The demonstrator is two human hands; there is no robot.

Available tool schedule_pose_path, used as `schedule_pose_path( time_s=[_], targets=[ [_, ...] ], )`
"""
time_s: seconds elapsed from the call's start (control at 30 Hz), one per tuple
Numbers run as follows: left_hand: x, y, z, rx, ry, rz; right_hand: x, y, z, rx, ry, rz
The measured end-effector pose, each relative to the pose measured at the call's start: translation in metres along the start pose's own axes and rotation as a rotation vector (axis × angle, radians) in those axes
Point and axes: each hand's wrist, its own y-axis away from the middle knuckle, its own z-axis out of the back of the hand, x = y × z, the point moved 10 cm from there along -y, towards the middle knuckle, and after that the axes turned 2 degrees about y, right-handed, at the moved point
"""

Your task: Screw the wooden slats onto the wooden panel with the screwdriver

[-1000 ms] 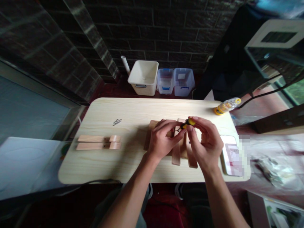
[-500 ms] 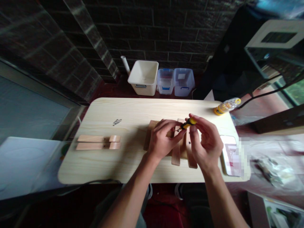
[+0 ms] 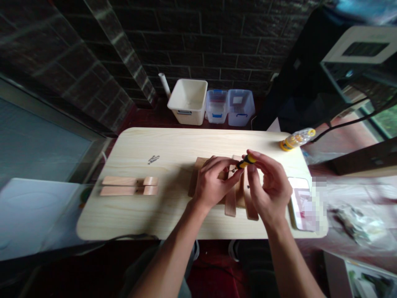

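My right hand (image 3: 271, 184) is closed round the yellow-and-black handle of a screwdriver (image 3: 247, 161), thumb and fingertips pinching it. The screwdriver slants down to the left, its tip by a screw hole in a wooden slat (image 3: 230, 203). My left hand (image 3: 211, 180) is closed near the tip, its thumb and index finger at the front of the screwdriver; whether they also hold a screw is hidden. Under both hands lies a wooden assembly, with a second slat (image 3: 252, 209) on the right showing a dark hole. A wooden block (image 3: 194, 178) shows at its left, partly covered by my left hand.
Two wooden pieces (image 3: 120, 190) lie side by side on the table (image 3: 124, 223). Several loose screws (image 3: 153, 159) are behind them. A clear bottle-shaped container with a yellow base (image 3: 297, 139) stands back right. A phone (image 3: 300, 203) lies at right. Bins (image 3: 190, 114) stand beyond the table.
Both hands and the screwdriver keep almost the same place. The whole view has shifted very slightly.
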Motion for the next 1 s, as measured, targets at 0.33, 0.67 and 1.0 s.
schedule_pose_path(
  time_s=[0.33, 0.67, 1.0],
  targets=[
    [0.0007, -0.0003, -0.0004, -0.008, -0.007, 0.010, 0.0002, -0.0005, 0.0003, 0.007, 0.021, -0.004],
    [0.0016, 0.0009, -0.0010, 0.004, -0.005, 0.007, -0.0035, 0.0021, -0.0016, 0.027, -0.014, -0.047],
    [0.0000, -0.0007, 0.0001, -0.003, 0.000, 0.017, -0.0039, 0.0011, -0.0005, 0.007, 0.013, -0.012]
  ],
)
